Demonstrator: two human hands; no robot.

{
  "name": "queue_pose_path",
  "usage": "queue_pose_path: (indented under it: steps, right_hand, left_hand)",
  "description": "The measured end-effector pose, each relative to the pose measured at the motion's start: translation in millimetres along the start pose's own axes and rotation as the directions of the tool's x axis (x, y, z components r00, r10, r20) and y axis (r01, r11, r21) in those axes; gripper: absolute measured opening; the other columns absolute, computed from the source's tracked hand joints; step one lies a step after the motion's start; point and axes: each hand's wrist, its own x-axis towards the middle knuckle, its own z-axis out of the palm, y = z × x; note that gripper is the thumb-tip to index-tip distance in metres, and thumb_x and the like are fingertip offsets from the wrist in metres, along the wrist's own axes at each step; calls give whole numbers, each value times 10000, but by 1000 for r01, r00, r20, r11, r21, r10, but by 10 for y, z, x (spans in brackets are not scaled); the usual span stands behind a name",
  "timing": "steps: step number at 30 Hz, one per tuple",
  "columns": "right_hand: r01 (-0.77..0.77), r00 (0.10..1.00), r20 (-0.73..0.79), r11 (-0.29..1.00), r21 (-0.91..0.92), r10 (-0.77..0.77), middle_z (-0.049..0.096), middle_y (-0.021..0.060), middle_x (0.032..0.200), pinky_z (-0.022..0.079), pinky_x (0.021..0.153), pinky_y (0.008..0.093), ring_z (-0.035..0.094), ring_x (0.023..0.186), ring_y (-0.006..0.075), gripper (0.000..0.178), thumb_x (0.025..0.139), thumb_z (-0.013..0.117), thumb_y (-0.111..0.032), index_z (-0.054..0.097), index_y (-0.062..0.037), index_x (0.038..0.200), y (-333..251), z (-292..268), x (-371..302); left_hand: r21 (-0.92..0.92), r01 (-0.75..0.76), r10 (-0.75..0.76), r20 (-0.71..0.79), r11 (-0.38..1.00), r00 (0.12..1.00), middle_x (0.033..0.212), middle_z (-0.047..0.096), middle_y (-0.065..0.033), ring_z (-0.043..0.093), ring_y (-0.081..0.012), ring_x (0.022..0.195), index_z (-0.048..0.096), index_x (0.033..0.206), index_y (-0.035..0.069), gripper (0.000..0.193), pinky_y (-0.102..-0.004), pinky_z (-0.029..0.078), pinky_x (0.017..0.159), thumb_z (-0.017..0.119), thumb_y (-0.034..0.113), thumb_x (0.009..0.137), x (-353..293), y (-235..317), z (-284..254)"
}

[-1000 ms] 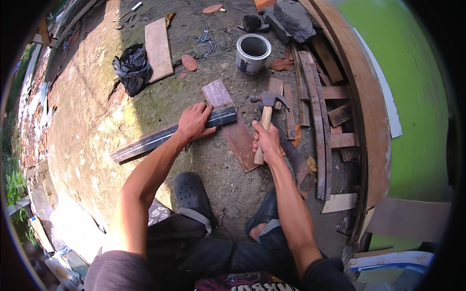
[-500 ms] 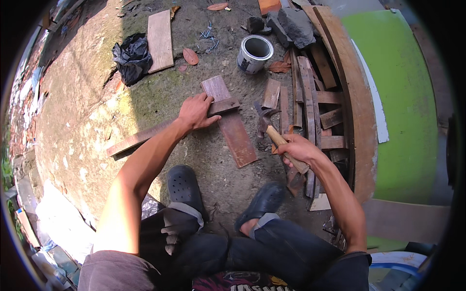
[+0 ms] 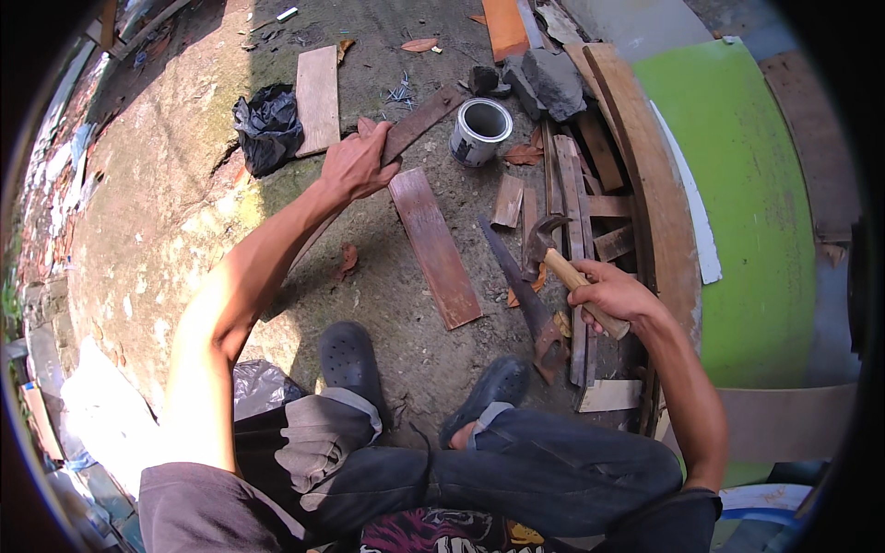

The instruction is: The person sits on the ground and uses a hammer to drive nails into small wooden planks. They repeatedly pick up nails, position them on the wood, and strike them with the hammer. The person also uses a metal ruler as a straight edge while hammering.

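Note:
My left hand (image 3: pixel 358 166) is closed round a long, narrow wooden strip (image 3: pixel 422 120), which slants from near the paint can down toward my left knee. Part of the strip is hidden behind my forearm. Just below that hand, a short reddish-brown board (image 3: pixel 436 249) lies flat on the ground, apart from the strip. My right hand (image 3: pixel 610 293) grips a claw hammer (image 3: pixel 564 267) by its light wooden handle, with the metal head toward the scrap wood. Beside the hammer, a hand saw (image 3: pixel 518 286) lies on the ground.
A grey paint can (image 3: pixel 480 132) stands ahead, next to dark stone blocks (image 3: pixel 553 85). Stacked wood strips (image 3: pixel 579 230) lie at right, before a green panel (image 3: pixel 737 212). A black plastic bag (image 3: pixel 267 129) and a pale board (image 3: pixel 318 100) sit far left; several blue nails (image 3: pixel 400 94) lie nearby.
My left hand has taken the wooden strip off the reddish-brown board, moving it away and turning it more steeply. My right hand has carried the hammer to the right, uncovering the saw.

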Motion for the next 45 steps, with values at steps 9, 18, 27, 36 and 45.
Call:
queue_pose_path:
  steps: [9, 18, 27, 36, 45]
  right_hand:
    - [140, 990, -11, 978, 153, -140, 587, 87, 864, 450, 422, 237, 562, 570, 101, 614, 829, 547, 49, 365, -4, 1413, -226, -107, -130]
    - [49, 996, 68, 994, 103, -56, 607, 177, 1113, 499, 480, 255, 608, 648, 148, 733, 763, 542, 103, 290, -1, 1443, -110, -84, -84]
    - [51, 997, 66, 998, -21, -49, 602, 221, 1158, 586, 590, 290, 689, 801, 207, 610, 761, 556, 105, 453, 100, 1362, -198, 12, 106]
    - [28, 995, 94, 873, -486, 20, 673, 170, 941, 596, 619, 299, 697, 713, 203, 414, 780, 610, -3, 593, 123, 1175, -866, 332, 574]
    - [155, 983, -49, 945, -286, -176, 650, 124, 848, 448, 425, 269, 603, 546, 145, 221, 804, 625, -57, 660, 74, 978, -1294, 533, 1281]
  left_hand:
    - [-144, 194, -210, -105, 970, 972, 822, 661, -312, 667, -478, 799, 382, 1106, -60, 548, -529, 529, 725, 588, 397, 886, 676, 731, -461]
    - [-203, 177, -216, -187, 963, 958, 875, 667, -332, 671, -487, 850, 376, 1138, -77, 564, -531, 533, 781, 572, 393, 896, 965, 890, -470]
    - [-205, 499, -469, 178, 842, 865, 957, 687, -295, 695, -422, 900, 341, 1240, -120, 651, -466, 557, 831, 625, 342, 880, 164, 791, 438]
    - [-128, 653, -591, 321, 747, 740, 1223, 513, -247, 612, -388, 1081, 338, 1342, -38, 695, -484, 542, 854, 639, 390, 885, -844, 927, 1370]
    - [-301, 404, -437, -50, 864, 898, 1289, 507, -166, 497, -304, 1151, 359, 1444, -16, 779, -427, 380, 945, 658, 360, 830, -1448, 915, 1531]
